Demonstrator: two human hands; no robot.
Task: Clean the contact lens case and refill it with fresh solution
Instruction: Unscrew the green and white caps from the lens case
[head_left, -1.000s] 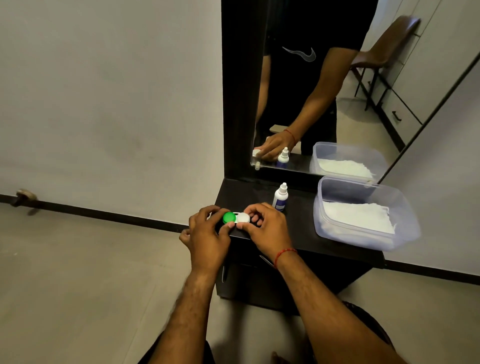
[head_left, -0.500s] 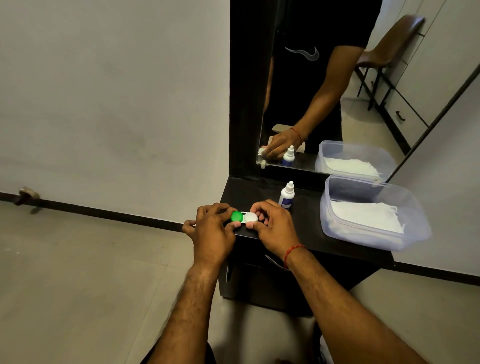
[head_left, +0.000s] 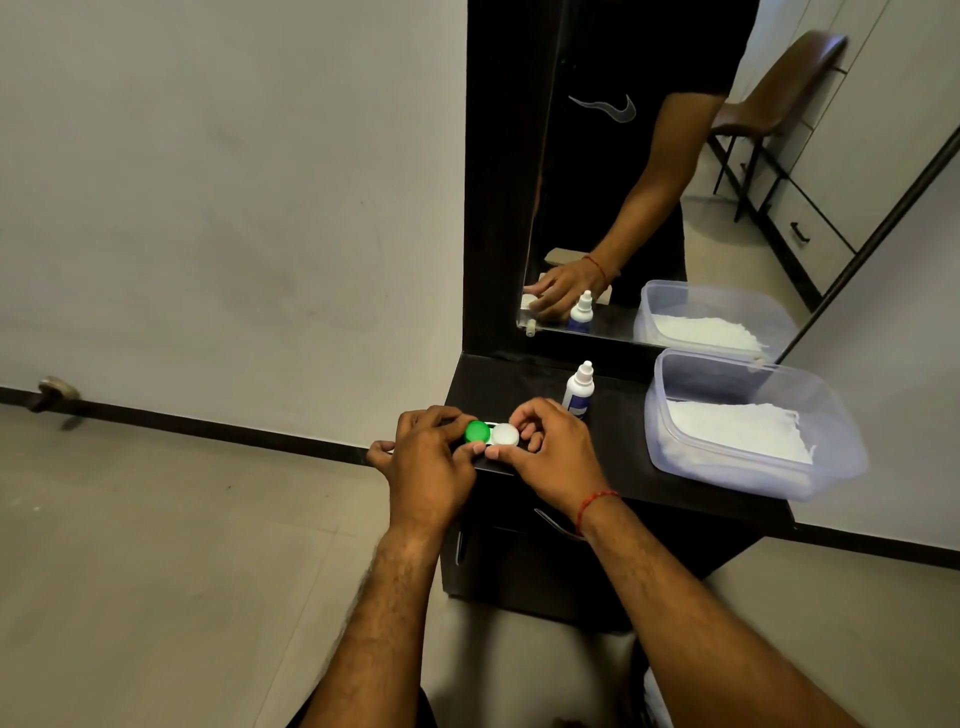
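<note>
A contact lens case (head_left: 492, 434) with a green cap on its left and a white cap on its right sits at the front left of a dark vanity top (head_left: 618, 457). My left hand (head_left: 428, 462) grips the green end with curled fingers and thumb. My right hand (head_left: 550, 454) pinches the white end, its fingers curled round that cap. Both caps are on. A small white solution bottle (head_left: 577, 391) with a blue label stands upright just behind my right hand.
A clear plastic tub (head_left: 748, 423) holding white tissues (head_left: 737, 431) fills the right of the vanity top. A mirror (head_left: 675, 171) rises behind it. A white wall and a tiled floor lie to the left; drawers sit under the top.
Both hands stay on the case, whose place on the top is the same. The camera has shifted slightly, so the scene sits a little further right in view.
</note>
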